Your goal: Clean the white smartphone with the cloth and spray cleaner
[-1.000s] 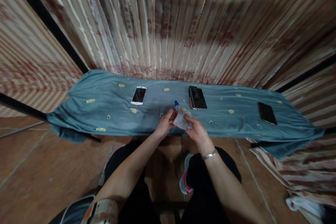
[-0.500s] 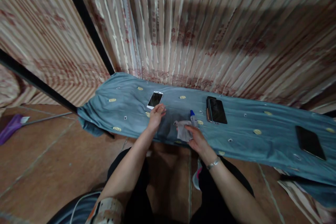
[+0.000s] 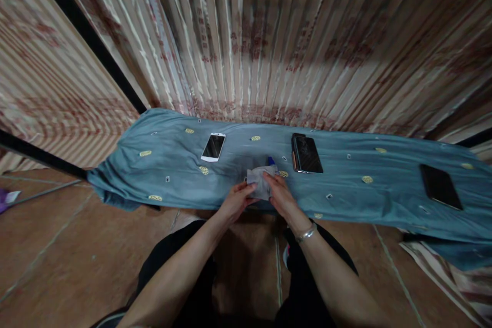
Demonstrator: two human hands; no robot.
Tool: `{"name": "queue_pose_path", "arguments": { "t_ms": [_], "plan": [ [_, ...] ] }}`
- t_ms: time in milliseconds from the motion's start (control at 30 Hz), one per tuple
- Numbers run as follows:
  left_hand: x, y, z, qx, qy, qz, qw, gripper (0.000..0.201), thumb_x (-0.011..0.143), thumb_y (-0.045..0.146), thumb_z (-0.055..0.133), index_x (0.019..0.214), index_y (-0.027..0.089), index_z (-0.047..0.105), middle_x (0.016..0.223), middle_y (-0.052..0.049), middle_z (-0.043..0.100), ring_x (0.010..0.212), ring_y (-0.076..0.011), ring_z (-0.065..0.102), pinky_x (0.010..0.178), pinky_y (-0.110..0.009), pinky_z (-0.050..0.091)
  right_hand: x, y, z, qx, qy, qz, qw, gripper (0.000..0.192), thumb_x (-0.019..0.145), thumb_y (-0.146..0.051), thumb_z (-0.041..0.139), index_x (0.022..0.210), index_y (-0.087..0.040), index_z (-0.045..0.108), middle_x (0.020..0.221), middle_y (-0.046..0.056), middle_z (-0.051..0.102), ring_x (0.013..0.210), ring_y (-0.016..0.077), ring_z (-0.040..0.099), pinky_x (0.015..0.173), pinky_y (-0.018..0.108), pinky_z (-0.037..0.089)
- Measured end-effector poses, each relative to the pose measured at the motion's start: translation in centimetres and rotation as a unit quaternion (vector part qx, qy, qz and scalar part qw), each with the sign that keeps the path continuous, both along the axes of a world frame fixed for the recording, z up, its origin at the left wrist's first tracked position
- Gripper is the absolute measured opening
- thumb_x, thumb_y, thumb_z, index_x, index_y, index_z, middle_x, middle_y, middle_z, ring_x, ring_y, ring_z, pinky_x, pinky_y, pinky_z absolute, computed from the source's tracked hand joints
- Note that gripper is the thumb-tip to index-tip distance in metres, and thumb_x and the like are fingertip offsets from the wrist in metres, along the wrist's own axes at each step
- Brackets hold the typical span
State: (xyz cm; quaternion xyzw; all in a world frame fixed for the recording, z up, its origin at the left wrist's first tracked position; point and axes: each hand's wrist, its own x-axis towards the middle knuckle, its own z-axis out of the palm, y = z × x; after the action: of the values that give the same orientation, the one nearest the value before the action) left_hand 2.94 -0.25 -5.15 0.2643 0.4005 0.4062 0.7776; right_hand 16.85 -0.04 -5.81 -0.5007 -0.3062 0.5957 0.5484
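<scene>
A small grey cloth (image 3: 260, 183) is held between both hands over the front of the covered bench. My left hand (image 3: 237, 201) pinches its left edge, and my right hand (image 3: 281, 193) grips the right side. Just behind the cloth a blue cap (image 3: 271, 161) shows; the cloth and my right hand hide the rest of that bottle. To the left lies a white smartphone (image 3: 213, 147) with a dark screen, face up. A black phone (image 3: 308, 154) rests on another item with a brown edge, right of my hands.
A blue-green patterned sheet (image 3: 344, 200) covers the long, narrow bench. Farther right lies a black tablet-like device (image 3: 440, 186). Striped curtains (image 3: 246, 61) hang behind, with a dark pole (image 3: 90, 36) at the left. A purple object (image 3: 3, 200) is on the tiled floor.
My left hand has moved from beside the white smartphone to the cloth and now holds its left edge. My right hand still has the cloth. The view has shifted slightly.
</scene>
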Motion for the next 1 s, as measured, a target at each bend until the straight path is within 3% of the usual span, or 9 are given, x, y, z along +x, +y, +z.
{"name": "queue_pose_path", "arguments": {
  "t_ms": [133,233,333,467,567,667,733,767,1000],
  "plan": [
    [-0.5,0.4,-0.3,-0.016,0.044,0.043,0.998,0.028,0.062,0.031,0.090,0.076,0.012,0.075,0.073,-0.007,0.076,0.068,-0.0197,0.071,0.065,-0.031,0.057,0.8,0.6,0.7,0.098,-0.161,-0.025,0.982,0.028,0.079,-0.053,0.073,0.086,-0.026,0.078,0.094,0.003,0.079,0.103,0.0265,0.069,0.100,0.040,0.052],
    [-1.4,0.8,-0.2,-0.007,0.061,0.064,0.996,0.028,0.060,0.031,0.089,0.078,0.014,0.077,0.074,-0.007,0.077,0.067,-0.0185,0.070,0.061,-0.028,0.053,3.0,2.1,0.6,0.179,-0.332,-0.090,0.922,0.033,0.083,-0.050,0.068,0.103,-0.025,0.076,0.117,0.008,0.075,0.116,0.0286,0.065,0.111,0.046,0.044],
    [-2.1,1.2,-0.1,0.026,0.072,0.075,0.994,0.031,0.060,0.034,0.089,0.081,0.014,0.077,0.074,-0.005,0.076,0.068,-0.0180,0.070,0.064,-0.028,0.053,4.9,3.6,-0.2,0.143,-0.444,-0.097,0.879,0.034,0.081,-0.043,0.069,0.107,-0.021,0.074,0.117,0.014,0.074,0.117,0.0320,0.065,0.109,0.050,0.045],
    [-2.6,1.7,0.1,0.070,0.075,0.092,0.990,0.026,0.062,0.032,0.084,0.080,0.014,0.076,0.072,-0.004,0.075,0.075,-0.0204,0.071,0.068,-0.029,0.053,5.1,4.3,-1.1,0.065,-0.485,-0.067,0.870,0.042,0.074,-0.036,0.075,0.111,-0.017,0.072,0.115,0.017,0.074,0.114,0.0342,0.067,0.105,0.050,0.046],
    [-2.9,2.0,0.2,0.075,0.068,0.102,0.990,0.029,0.064,0.028,0.080,0.090,0.016,0.075,0.077,-0.002,0.075,0.082,-0.0212,0.071,0.070,-0.028,0.053,4.5,4.2,-0.8,0.031,-0.395,-0.057,0.916,0.032,0.064,-0.032,0.079,0.094,-0.021,0.075,0.101,0.010,0.077,0.104,0.0302,0.068,0.094,0.041,0.052],
    [-3.2,2.3,0.3,0.079,0.052,0.117,0.989,0.033,0.064,0.027,0.080,0.095,0.017,0.074,0.079,-0.001,0.074,0.086,-0.0215,0.072,0.074,-0.030,0.054,3.8,3.7,0.3,-0.014,-0.222,-0.004,0.975,0.025,0.064,-0.043,0.077,0.077,-0.021,0.075,0.077,0.003,0.074,0.074,0.0213,0.066,0.066,0.029,0.052],
    [-3.3,2.5,0.2,0.080,0.047,0.131,0.987,0.030,0.064,0.027,0.079,0.091,0.017,0.073,0.076,-0.001,0.074,0.087,-0.0219,0.072,0.076,-0.030,0.054,3.3,3.0,1.1,-0.022,-0.154,0.029,0.987,0.032,0.067,-0.049,0.072,0.078,-0.019,0.076,0.074,0.004,0.074,0.061,0.0161,0.061,0.054,0.025,0.048],
    [-3.4,2.6,0.1,0.080,0.047,0.138,0.986,0.027,0.064,0.027,0.078,0.089,0.016,0.073,0.075,-0.002,0.073,0.088,-0.0224,0.072,0.078,-0.031,0.054,3.0,2.7,1.5,-0.037,-0.069,0.058,0.995,0.033,0.066,-0.045,0.074,0.083,-0.017,0.078,0.077,0.005,0.075,0.061,0.0150,0.061,0.054,0.024,0.048],
    [-2.9,2.7,0.2,0.079,0.028,0.137,0.987,0.014,0.065,0.022,0.072,0.078,0.016,0.073,0.074,-0.003,0.075,0.082,-0.0208,0.071,0.081,-0.031,0.052,1.1,0.7,3.3,-0.100,0.166,0.159,0.968,0.038,0.069,-0.033,0.068,0.105,-0.021,0.074,0.077,0.003,0.076,0.052,0.0109,0.057,0.039,0.017,0.040]
  ]
}}
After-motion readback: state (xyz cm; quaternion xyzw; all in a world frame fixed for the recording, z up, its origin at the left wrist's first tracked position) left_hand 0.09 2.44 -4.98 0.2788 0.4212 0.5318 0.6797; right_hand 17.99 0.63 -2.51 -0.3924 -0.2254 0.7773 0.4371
